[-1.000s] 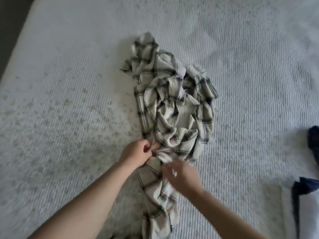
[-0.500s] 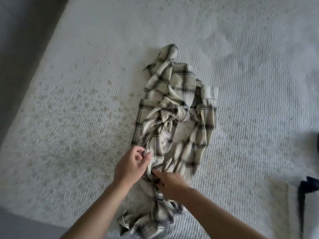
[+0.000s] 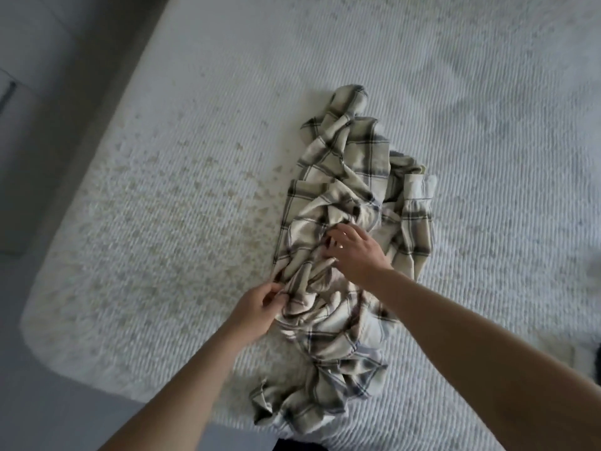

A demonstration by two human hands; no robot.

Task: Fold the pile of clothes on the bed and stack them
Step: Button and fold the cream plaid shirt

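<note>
A crumpled cream plaid shirt (image 3: 344, 177) with dark checks lies in a long heap on the white ribbed bed cover (image 3: 162, 206). Its lower end hangs toward the near edge of the bed. My left hand (image 3: 257, 307) pinches a fold at the shirt's left edge. My right hand (image 3: 356, 252) reaches over the middle of the heap with fingers spread and relaxed, its fingertips at the bunched cloth.
The bed's left edge and rounded near-left corner (image 3: 35, 323) drop to a grey floor (image 3: 48, 76). A dark piece of cloth (image 3: 596, 353) shows at the right border. Open bed cover lies to the left and right of the shirt.
My right hand has let go of the lower bunch and moved up over the middle of the shirt. My left hand stays pinching the left edge. The view has shifted left.
</note>
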